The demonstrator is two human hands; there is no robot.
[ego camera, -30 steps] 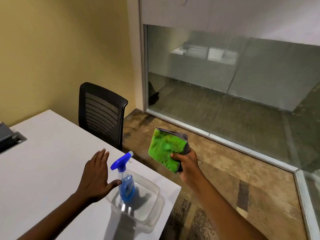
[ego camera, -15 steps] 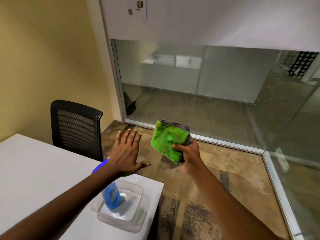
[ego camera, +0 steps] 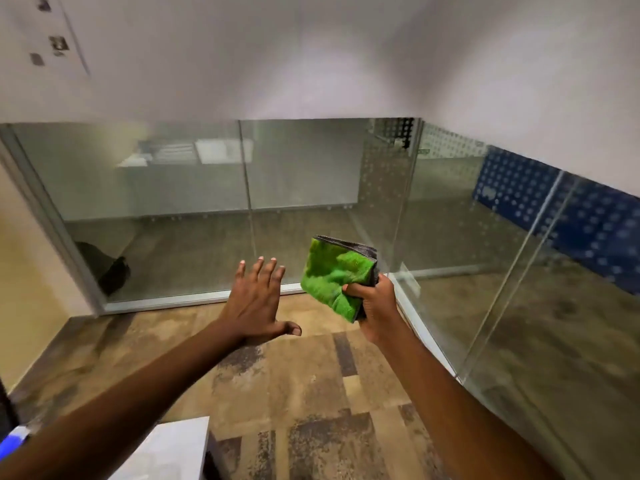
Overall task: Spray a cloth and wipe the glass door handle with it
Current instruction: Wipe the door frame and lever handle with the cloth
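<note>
The right hand (ego camera: 375, 306) was clenched around a folded green cloth (ego camera: 334, 275), holding it upright in the air in front of the glass wall (ego camera: 173, 209), thumb pressed on the green face and a dark grey layer showing along the top and back edge. The left hand (ego camera: 256, 303) was released and held nothing, its fingers (ego camera: 266, 271) stretched out flat and spread, palm down, just beside the cloth but apart from it. Both arms reached out over the patterned carpet floor (ego camera: 311, 375). A white corner of the counter (ego camera: 173, 448) showed at the bottom edge, and a bit of blue (ego camera: 10, 445) sat at the far lower left, too cut off to identify. The door handle could not be made out.
</note>
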